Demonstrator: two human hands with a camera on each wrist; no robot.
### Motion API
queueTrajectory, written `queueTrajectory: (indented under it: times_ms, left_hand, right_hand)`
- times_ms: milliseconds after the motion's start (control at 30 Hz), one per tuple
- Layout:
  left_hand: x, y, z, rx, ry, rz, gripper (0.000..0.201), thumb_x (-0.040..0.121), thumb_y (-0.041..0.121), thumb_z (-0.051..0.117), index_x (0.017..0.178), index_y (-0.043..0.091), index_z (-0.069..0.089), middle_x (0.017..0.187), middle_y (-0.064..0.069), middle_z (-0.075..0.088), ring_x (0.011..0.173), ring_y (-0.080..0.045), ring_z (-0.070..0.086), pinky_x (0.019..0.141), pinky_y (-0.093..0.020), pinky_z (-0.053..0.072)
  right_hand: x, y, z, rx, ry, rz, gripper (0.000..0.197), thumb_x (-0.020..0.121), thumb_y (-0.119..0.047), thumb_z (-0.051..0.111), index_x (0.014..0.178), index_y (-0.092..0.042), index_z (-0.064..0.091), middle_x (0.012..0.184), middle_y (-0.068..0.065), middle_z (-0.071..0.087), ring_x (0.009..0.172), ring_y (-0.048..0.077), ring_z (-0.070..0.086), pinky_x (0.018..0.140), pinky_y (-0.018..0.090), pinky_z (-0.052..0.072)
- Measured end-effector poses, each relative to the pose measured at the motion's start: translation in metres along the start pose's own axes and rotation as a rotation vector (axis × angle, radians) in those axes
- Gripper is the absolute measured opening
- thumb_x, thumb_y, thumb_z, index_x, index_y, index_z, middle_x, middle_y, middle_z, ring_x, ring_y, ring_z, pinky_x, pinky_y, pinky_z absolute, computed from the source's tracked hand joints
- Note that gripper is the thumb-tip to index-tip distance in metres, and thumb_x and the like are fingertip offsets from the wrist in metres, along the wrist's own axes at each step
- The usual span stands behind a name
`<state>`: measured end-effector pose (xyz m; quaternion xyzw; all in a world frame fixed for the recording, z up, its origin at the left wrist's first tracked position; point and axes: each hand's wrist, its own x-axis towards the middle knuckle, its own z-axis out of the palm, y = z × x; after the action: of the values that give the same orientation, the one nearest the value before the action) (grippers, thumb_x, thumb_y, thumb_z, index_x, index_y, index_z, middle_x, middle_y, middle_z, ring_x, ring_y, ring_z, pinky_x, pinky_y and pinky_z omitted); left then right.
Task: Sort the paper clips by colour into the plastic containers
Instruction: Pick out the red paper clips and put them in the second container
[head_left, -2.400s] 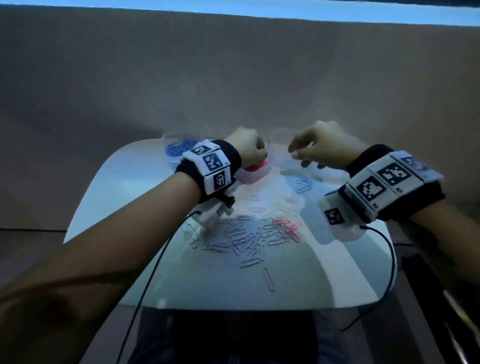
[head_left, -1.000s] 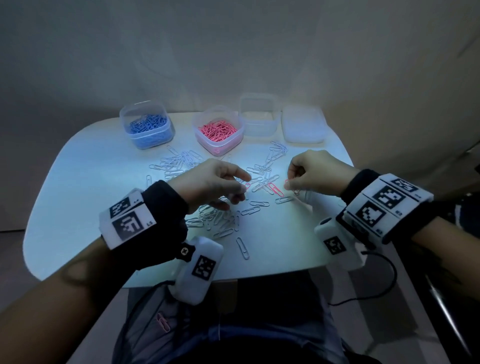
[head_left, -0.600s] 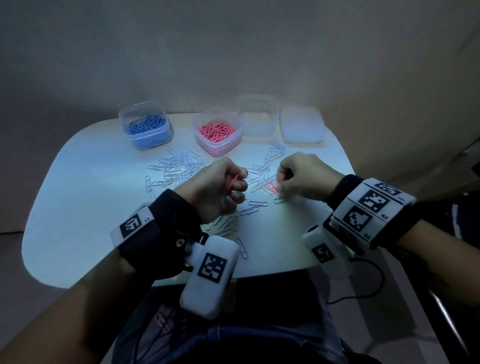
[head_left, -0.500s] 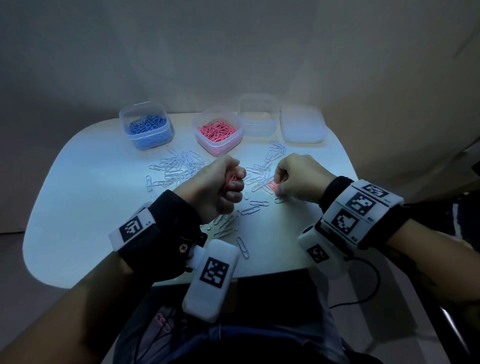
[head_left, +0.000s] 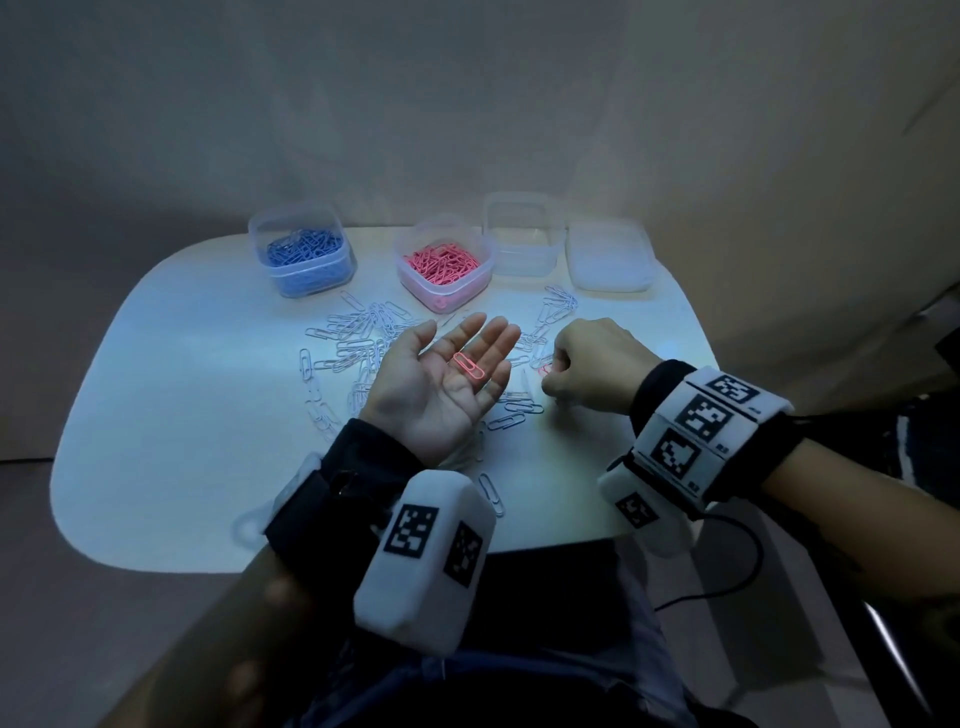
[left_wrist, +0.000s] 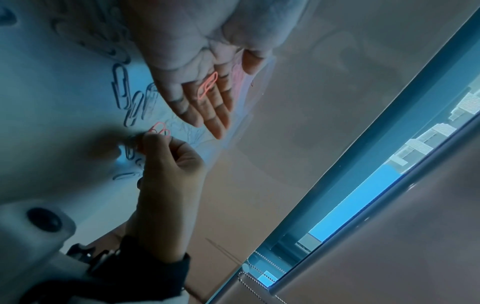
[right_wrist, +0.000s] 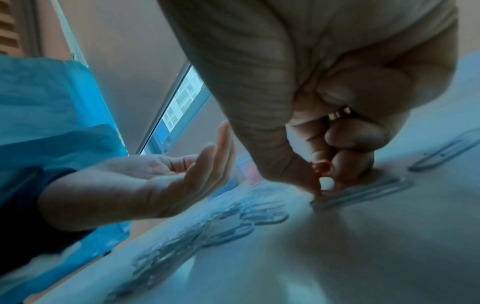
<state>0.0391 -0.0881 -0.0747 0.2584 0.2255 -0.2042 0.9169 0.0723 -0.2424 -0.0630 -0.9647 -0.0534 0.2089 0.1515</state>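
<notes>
Head view: left hand (head_left: 441, 382) is held palm up, fingers straight, above the table (head_left: 182, 415); one pink clip (head_left: 468, 365) is laid across the finger bases. Right hand (head_left: 592, 371) is curled, a second pink clip (head_left: 546, 369) pinched at the fingertips beside scattered white clips (head_left: 358, 338). At the far edge are set the blue-clip container (head_left: 301, 252), pink-clip container (head_left: 441, 267) and two clear containers (head_left: 522, 234). Left wrist view: the clip (left_wrist: 207, 87) is seen lying on the flat fingers. Right wrist view: thumb and fingers are closed on pink wire (right_wrist: 323, 167) at the table surface.
</notes>
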Motion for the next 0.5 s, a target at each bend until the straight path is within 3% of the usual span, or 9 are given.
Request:
queueTrajectory:
  times_ms: [100, 167, 233, 300, 367, 433, 500]
  left_hand:
    - [-0.001, -0.001, 0.001, 0.018, 0.01, 0.022, 0.04, 0.097, 0.033, 0.028, 0.098, 0.008, 0.058, 0.089, -0.009, 0.072, 0.082, -0.019, 0.07, 0.074, -0.028, 0.052]
    - [-0.001, -0.004, 0.002, 0.035, 0.031, 0.024, 0.041, 0.097, 0.034, 0.027, 0.099, 0.007, 0.058, 0.094, -0.009, 0.069, 0.088, -0.019, 0.065, 0.079, -0.03, 0.047]
    - [0.0, -0.009, 0.005, 0.052, 0.035, 0.0, 0.043, 0.098, 0.037, 0.027, 0.096, 0.008, 0.058, 0.087, -0.009, 0.069, 0.081, -0.018, 0.065, 0.073, -0.03, 0.051]
    - [0.0, -0.011, 0.007, 0.038, 0.02, -0.028, 0.045, 0.098, 0.038, 0.026, 0.093, 0.008, 0.059, 0.075, -0.007, 0.069, 0.069, -0.016, 0.064, 0.061, -0.026, 0.055]
    - [0.0, -0.009, 0.005, -0.01, -0.007, -0.024, 0.046, 0.1, 0.037, 0.024, 0.095, 0.007, 0.059, 0.076, -0.007, 0.07, 0.066, -0.015, 0.065, 0.061, -0.027, 0.056]
    - [-0.001, -0.002, 0.001, -0.018, -0.016, 0.008, 0.044, 0.1, 0.033, 0.023, 0.098, 0.007, 0.06, 0.08, -0.007, 0.072, 0.07, -0.016, 0.069, 0.064, -0.026, 0.056]
    - [-0.003, 0.005, 0.001, -0.005, -0.014, 0.027, 0.043, 0.101, 0.03, 0.023, 0.096, 0.007, 0.059, 0.082, -0.006, 0.072, 0.073, -0.015, 0.071, 0.064, -0.024, 0.056]
  right_hand:
    - [-0.001, 0.0, -0.02, 0.334, 0.03, -0.064, 0.012, 0.08, -0.01, 0.06, 0.07, -0.005, 0.061, 0.072, 0.012, 0.059, 0.058, 0.017, 0.047, 0.05, 0.025, 0.034]
    - [-0.005, -0.008, -0.031, 0.629, 0.036, -0.152, 0.019, 0.08, -0.001, 0.059, 0.064, -0.011, 0.055, 0.063, 0.007, 0.056, 0.049, 0.009, 0.041, 0.043, 0.019, 0.031]
    - [-0.01, -0.024, -0.031, 0.69, 0.013, -0.266, 0.025, 0.078, 0.004, 0.06, 0.064, -0.014, 0.052, 0.053, -0.003, 0.052, 0.04, 0.0, 0.042, 0.039, 0.012, 0.031]
    - [-0.011, -0.039, -0.021, 0.513, 0.021, -0.345, 0.023, 0.076, 0.002, 0.064, 0.066, -0.016, 0.054, 0.053, -0.007, 0.052, 0.04, -0.003, 0.046, 0.044, 0.007, 0.034]
    - [-0.009, -0.045, -0.017, 0.367, 0.036, -0.389, 0.013, 0.075, -0.006, 0.07, 0.07, -0.014, 0.06, 0.057, -0.007, 0.056, 0.044, -0.006, 0.049, 0.049, 0.006, 0.037]
    - [-0.006, -0.046, -0.023, 0.479, 0.071, -0.402, 0.009, 0.077, -0.014, 0.072, 0.073, -0.01, 0.065, 0.062, -0.003, 0.061, 0.047, -0.006, 0.052, 0.054, 0.006, 0.041]
    - [0.0, -0.045, -0.035, 0.69, 0.244, -0.382, 0.016, 0.08, -0.021, 0.069, 0.068, -0.015, 0.061, 0.063, -0.005, 0.058, 0.048, -0.005, 0.05, 0.055, 0.009, 0.039]
